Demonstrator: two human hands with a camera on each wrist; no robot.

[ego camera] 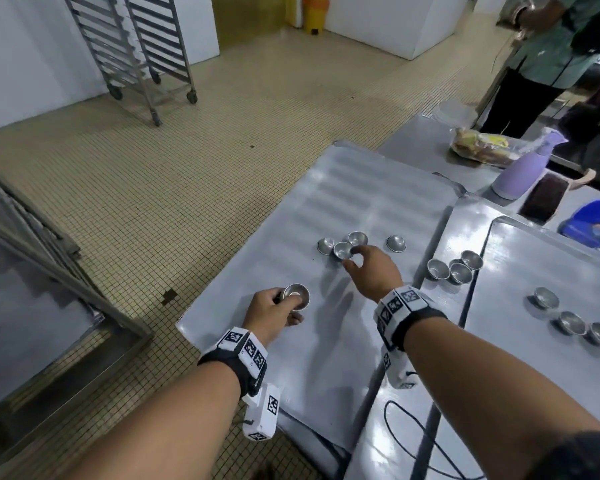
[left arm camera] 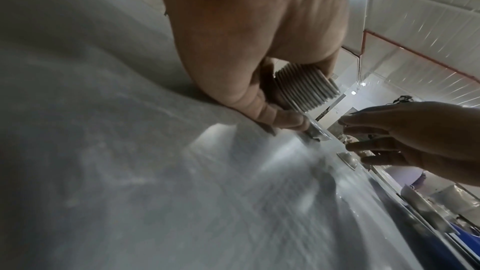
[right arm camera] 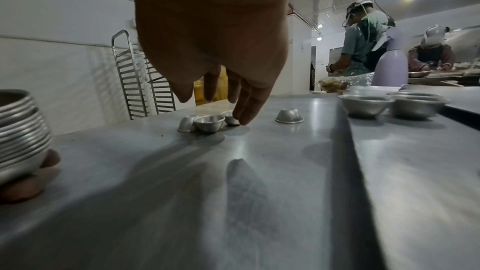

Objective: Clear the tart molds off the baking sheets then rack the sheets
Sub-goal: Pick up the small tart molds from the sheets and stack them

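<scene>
Near the sheet's (ego camera: 361, 188) left edge my left hand (ego camera: 267, 313) gripped a stack of nested molds (left arm camera: 306, 87); only the wrist views showed its ribbed layers. My right hand (ego camera: 371, 268) hovered, fingers loose, fingertips (right arm camera: 244, 118) by three clustered molds (ego camera: 342, 250), contact unclear.

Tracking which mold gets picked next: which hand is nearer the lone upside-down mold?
Right. The right hand reaches beside the upside-down mold, at the neighbouring cluster; the left hand grips the stack of molds nearer the sheet's front edge.
</scene>
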